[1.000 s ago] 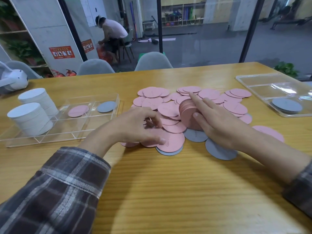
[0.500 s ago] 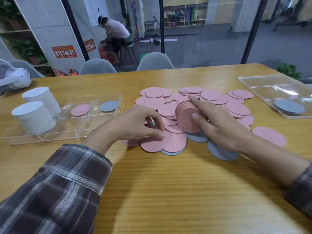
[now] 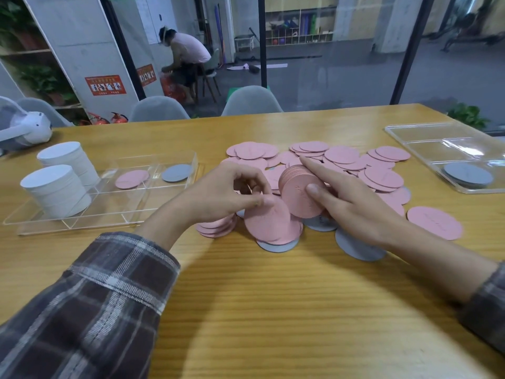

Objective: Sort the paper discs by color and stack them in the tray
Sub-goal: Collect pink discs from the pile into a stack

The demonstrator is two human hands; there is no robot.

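Observation:
A heap of pink paper discs (image 3: 341,155) lies spread on the wooden table, with a few grey discs (image 3: 352,247) under its near edge. My right hand (image 3: 347,203) holds a tilted stack of pink discs (image 3: 297,192) on edge, thumb on its face, index finger along its top. My left hand (image 3: 226,192) pinches one pink disc (image 3: 266,222) and holds it tilted just left of the stack. The clear tray (image 3: 109,214) on the left holds two white stacks (image 3: 54,190), one pink disc (image 3: 132,179) and one grey disc (image 3: 177,172).
A second clear tray (image 3: 426,138) with a grey disc (image 3: 467,175) sits at the far right. A white headset (image 3: 24,129) lies at the far left edge. Grey chairs (image 3: 251,102) stand behind the table. A person sits beyond the glass wall.
My left hand has lifted a pink disc off the pile and raised it toward the stack. My right hand has tipped the stack up slightly.

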